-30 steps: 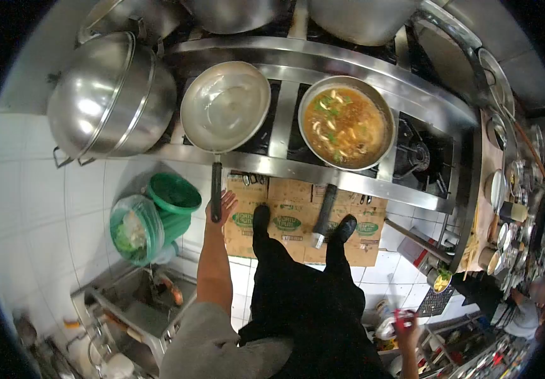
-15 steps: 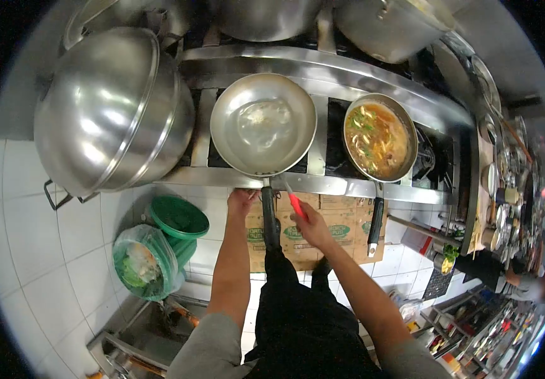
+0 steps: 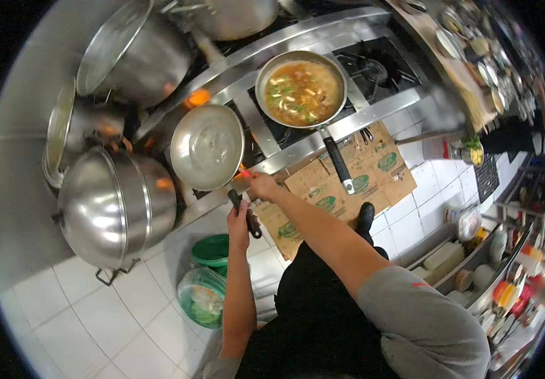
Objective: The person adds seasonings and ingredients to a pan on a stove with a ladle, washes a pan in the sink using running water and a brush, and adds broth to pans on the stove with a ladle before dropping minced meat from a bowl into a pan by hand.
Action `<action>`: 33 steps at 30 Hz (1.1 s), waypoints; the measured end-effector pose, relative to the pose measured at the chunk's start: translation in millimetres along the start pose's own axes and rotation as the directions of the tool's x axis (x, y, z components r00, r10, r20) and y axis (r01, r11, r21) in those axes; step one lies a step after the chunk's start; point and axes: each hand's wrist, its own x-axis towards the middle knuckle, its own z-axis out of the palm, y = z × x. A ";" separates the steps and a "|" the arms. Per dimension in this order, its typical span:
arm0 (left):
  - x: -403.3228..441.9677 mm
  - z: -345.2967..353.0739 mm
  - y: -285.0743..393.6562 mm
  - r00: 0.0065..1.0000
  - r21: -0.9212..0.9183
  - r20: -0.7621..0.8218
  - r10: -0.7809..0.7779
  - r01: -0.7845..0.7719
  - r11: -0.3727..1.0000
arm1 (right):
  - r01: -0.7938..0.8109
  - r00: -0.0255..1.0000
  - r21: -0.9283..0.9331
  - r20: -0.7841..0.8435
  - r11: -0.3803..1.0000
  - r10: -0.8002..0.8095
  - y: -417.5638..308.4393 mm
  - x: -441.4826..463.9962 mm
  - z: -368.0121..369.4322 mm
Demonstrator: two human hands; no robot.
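Fingers of my left hand [image 3: 238, 221] wrap the pan handle [image 3: 255, 227]; my right [image 3: 263, 187] pinches a red tool [image 3: 245, 172]. Orange flame [image 3: 198, 97] has appeared behind the pan [image 3: 208, 148]; apparently lit.

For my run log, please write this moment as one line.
left hand: grips pan handle; right hand: holds red tool by stove front; soup pan: on stove; flame: visible

Beside your work, you have:
- One pan of broth [image 3: 301, 91] with greens and pale pieces, black handle toward you.
- One large domed steel vessel [image 3: 95, 208], on your left.
- Steel pots [image 3: 152, 60], behind it.
- One green bin [image 3: 211, 247]; just beside it, a bag-lined bin [image 3: 200, 302] holding scraps.
- Flattened cardboard [image 3: 354, 180], printed green, on white floor tiles [image 3: 108, 322].
- One black mat [image 3: 487, 179], on your right.
- One other person [image 3: 534, 136], far right, partly visible.
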 end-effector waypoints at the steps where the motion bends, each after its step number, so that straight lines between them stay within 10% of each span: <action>1: 1.3 2.4 0.6 0.999 0.119 -0.043 0.018 -0.013 0.993 | 0.030 1.000 -0.054 0.004 0.998 -0.030 -0.6 -12.3 -6.2; 9: 5.6 4.7 -10.1 0.969 0.181 -0.202 0.145 -0.108 0.978 | -0.004 0.995 -0.157 0.095 0.988 0.019 91.0 -228.3 -196.5; 12: 8.7 -4.6 -11.9 0.972 0.239 -0.160 0.169 -0.128 0.962 | -0.066 0.978 -0.089 -0.204 0.994 0.046 130.7 -345.0 -336.7; 16: 3.8 -46.4 -12.8 0.989 0.157 -0.078 0.129 -0.116 0.981 | -0.278 0.709 -0.156 -0.698 0.948 0.094 152.2 -418.3 -536.9; 19: -17.3 -32.6 -2.1 0.642 0.306 -0.724 0.251 -0.026 0.952 | -0.270 0.574 -0.410 -0.795 0.871 -0.196 164.9 -390.5 -655.4; 24: -34.4 -16.3 57.7 0.536 0.677 -0.429 0.727 -0.342 0.652 | -0.335 0.612 -0.431 -0.776 0.838 -0.154 159.2 -265.4 -762.7; 29: -45.5 128.4 163.8 0.269 0.781 0.023 0.963 -0.607 0.151 | -0.072 0.315 -0.340 -0.900 0.938 -0.302 136.5 -181.6 -773.8; 31: -119.2 249.8 191.6 0.567 0.855 0.194 0.800 -0.498 0.146 | -0.066 0.366 -0.270 -0.902 0.961 -0.229 113.1 -199.1 -742.6; 32: -119.0 294.8 184.2 0.503 0.725 0.298 0.812 -0.672 0.150 | 0.022 0.138 -0.466 -0.875 0.884 -0.465 128.9 -197.0 -713.3; 33: -93.8 320.0 175.5 0.589 0.575 0.400 0.702 -0.758 0.308 | 0.103 0.201 -0.364 -0.904 0.926 -0.377 118.0 -232.9 -681.5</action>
